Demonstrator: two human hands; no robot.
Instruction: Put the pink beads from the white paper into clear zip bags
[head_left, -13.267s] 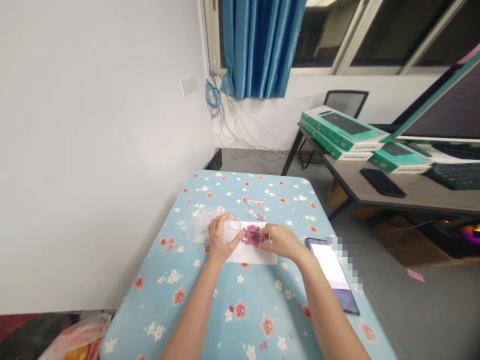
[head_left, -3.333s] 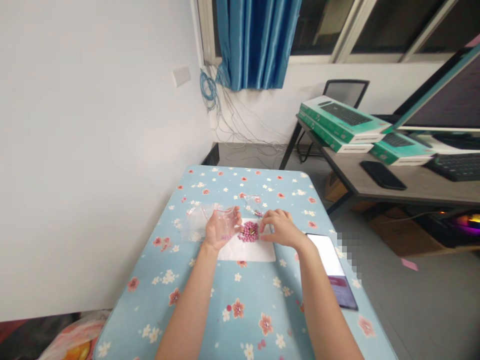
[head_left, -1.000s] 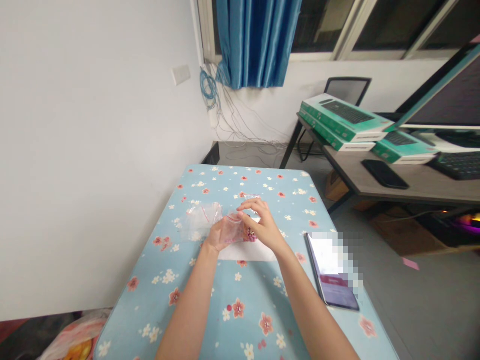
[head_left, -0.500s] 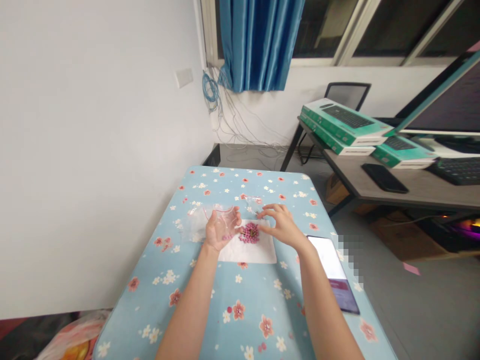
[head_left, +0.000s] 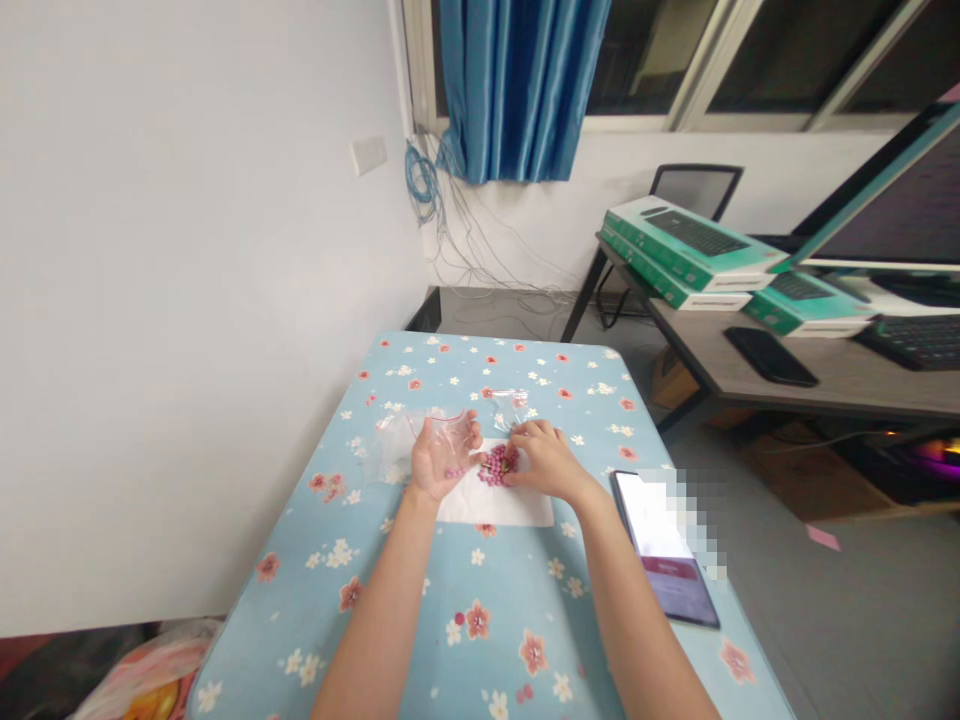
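Note:
My left hand (head_left: pixel 435 462) is cupped around a clear zip bag (head_left: pixel 450 432) with a red-edged mouth. A few pink beads (head_left: pixel 453 474) show inside it near my palm. A small pile of pink beads (head_left: pixel 493 466) lies on a white sheet (head_left: pixel 487 508) just right of that hand. My right hand (head_left: pixel 546 460) has come down at the pile's right side. Its thumb and fingertips touch the beads and stand apart from each other. Whether a bead is between them is too small to make out.
Another clear bag (head_left: pixel 511 402) lies behind the pile, and clear plastic (head_left: pixel 386 448) spreads left of my left hand. A lit phone (head_left: pixel 679 590) rests at the right edge of the flowered tablecloth (head_left: pixel 420 640). Keyboard boxes (head_left: pixel 690 245) stand on a desk (head_left: pixel 727 365) at right.
My right hand has moved left and down onto the bead pile, from just above and right of it. My left hand keeps its place with the bag.

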